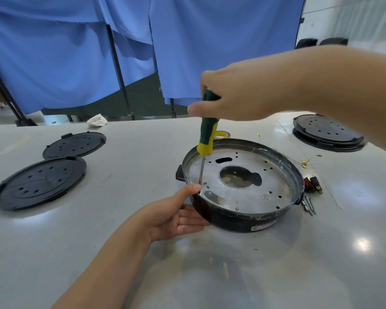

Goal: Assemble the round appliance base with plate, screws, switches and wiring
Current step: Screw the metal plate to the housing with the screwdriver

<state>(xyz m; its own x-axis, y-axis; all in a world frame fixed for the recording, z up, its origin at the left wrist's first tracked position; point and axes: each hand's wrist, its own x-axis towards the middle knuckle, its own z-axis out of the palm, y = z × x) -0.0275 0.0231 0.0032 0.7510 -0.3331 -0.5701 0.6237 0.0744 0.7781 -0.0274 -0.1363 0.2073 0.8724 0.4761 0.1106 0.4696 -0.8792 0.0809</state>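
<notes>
Head view: the round appliance base (pixel 241 217) sits on the pale worktop (pixel 120 253) just right of the frame's centre, black-walled, open side up. Inside it lies the metal plate (pixel 252 197), flat, with a large central opening, an oblong slot and many small holes.

The right hand (pixel 232 97) comes in from the upper right, its grip curled round the green and yellow handle of a screwdriver (pixel 207 134). The tool stands nearly upright, its thin shaft reaching down to the plate's left edge, close by the base's rim. The left hand (pixel 176 217) comes in from the lower left and holds the base's near-left wall: thumb on the rim beside the shaft tip, fingers laid loosely along the wall.

Right of the base, on the worktop, lie red and black switches (pixel 312 184), a few screws (pixel 308 205) and thin wiring (pixel 303 160) with gold-coloured ends. A stack of black perforated covers (pixel 328 133) stands at the upper right, partly hidden by the right forearm. Two more such covers (pixel 54 168) lie overlapping at the left. A yellow tape roll (pixel 221 134) peeks out behind the screwdriver handle. Crumpled paper (pixel 97 120) rests at the worktop's far edge, under blue cloth (pixel 76 52) hung across the top of the frame.
</notes>
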